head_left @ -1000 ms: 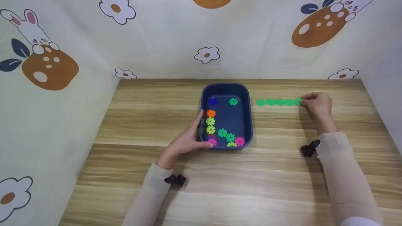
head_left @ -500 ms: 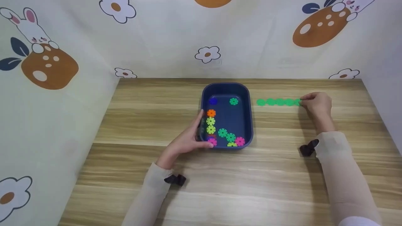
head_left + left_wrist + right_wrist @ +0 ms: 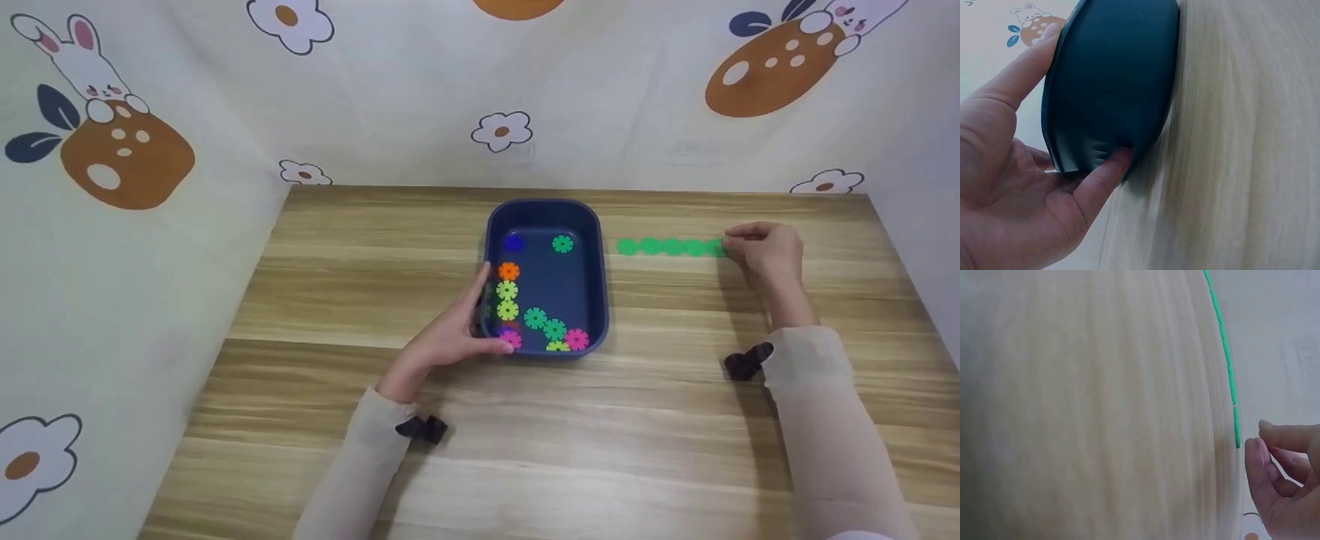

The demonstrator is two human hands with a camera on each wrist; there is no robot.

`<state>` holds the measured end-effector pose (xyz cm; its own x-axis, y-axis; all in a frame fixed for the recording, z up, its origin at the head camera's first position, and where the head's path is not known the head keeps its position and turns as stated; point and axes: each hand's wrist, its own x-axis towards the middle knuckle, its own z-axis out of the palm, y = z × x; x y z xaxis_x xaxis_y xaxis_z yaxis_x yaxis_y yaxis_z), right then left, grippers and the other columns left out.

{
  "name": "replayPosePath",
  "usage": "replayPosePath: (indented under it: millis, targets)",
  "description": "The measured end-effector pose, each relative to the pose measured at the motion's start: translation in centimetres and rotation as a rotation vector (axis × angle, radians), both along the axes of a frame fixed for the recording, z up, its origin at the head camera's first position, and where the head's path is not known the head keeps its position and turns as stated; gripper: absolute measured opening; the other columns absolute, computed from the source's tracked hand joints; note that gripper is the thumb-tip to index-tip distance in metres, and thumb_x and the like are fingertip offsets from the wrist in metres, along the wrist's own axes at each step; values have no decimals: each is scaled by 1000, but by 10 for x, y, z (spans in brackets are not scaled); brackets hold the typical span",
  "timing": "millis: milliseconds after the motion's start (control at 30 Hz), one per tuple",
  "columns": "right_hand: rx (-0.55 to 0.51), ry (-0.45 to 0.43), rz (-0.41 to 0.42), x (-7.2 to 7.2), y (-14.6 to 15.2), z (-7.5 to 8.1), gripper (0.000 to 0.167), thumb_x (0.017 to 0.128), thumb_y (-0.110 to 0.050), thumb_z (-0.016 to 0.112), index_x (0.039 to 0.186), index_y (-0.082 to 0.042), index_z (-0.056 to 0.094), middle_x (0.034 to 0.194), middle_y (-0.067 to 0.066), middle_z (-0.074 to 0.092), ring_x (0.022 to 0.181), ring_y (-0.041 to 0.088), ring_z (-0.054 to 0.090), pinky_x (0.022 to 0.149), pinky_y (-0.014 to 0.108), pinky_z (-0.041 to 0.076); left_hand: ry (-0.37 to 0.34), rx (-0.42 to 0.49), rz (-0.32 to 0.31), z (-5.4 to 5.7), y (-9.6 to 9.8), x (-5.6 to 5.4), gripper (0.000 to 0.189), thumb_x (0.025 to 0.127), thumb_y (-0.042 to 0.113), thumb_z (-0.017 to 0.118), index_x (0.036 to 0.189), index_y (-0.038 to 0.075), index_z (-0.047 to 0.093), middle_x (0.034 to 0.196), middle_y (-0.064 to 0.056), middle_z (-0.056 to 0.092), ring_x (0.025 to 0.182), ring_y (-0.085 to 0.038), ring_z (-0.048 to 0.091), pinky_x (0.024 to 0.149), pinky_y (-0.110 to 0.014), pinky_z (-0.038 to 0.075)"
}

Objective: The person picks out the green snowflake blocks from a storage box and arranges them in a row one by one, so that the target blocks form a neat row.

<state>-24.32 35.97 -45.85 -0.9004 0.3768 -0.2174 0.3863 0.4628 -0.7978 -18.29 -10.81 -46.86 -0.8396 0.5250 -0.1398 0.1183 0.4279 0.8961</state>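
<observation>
While the right hand holds its fingertips nearly together at the outer end of the green row, any pinch indeterminable, the left hand grips the navy tray alongside. Row-laying seems in hand; withdrawal without nudging is called for.

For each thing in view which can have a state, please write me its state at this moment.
Blue box: upright, uncovered, with discs inside.
Coloured discs in the box: spread on its floor, some touching.
Green discs outside: in one straight row; whether linked, cannot tell.
Left hand: holding the box at its near left corner.
Right hand: fingertips close together at the row's right end; grip unclear.
</observation>
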Motion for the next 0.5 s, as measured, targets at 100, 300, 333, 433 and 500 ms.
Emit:
replayPosePath:
  millis: [100, 300, 333, 433, 500]
  targets:
    - [28, 46, 29, 1, -3, 3, 34, 93, -19, 70, 120, 2, 67, 68, -31, 60, 77, -8, 54, 68, 8, 47, -2, 14, -4, 0, 0, 0, 125, 77, 30, 87, 161, 22, -5, 170, -11, 0, 155, -31, 14, 126, -47, 16]
    - [59, 95, 85, 1, -16, 9, 37, 92, -21, 71, 119, 4, 68, 70, -32, 62, 73, -13, 55, 68, 7, 45, 8, 18, -10, 0, -1, 0, 125, 78, 31, 86, 161, 22, -6, 169, -12, -2, 155, -31, 12, 127, -47, 14]
    - [47, 102, 91, 1, -18, 10, 37, 92, -21, 72, 119, 4, 68, 72, -31, 63, 72, -14, 56, 68, 7, 46, 9, 16, -10, 0, -1, 0, 124, 78, 30, 86, 161, 22, -6, 169, -11, -3, 155, -31, 11, 127, -48, 13]
    - [-22, 115, 107, 1, -26, 14, 39, 92, -18, 72, 121, 7, 65, 76, -24, 67, 69, -12, 61, 66, 8, 51, 7, 11, -9, 0, -1, 0, 124, 78, 28, 86, 161, 23, -6, 170, -10, -3, 156, -30, 10, 127, -47, 13]
    - [-52, 124, 122, 1, -31, 16, 39, 92, -16, 72, 121, 8, 64, 78, -22, 67, 69, -9, 64, 66, 10, 54, 1, 7, -6, 1, -1, 0, 123, 79, 28, 86, 161, 23, -6, 170, -9, -3, 156, -30, 10, 127, -47, 13]
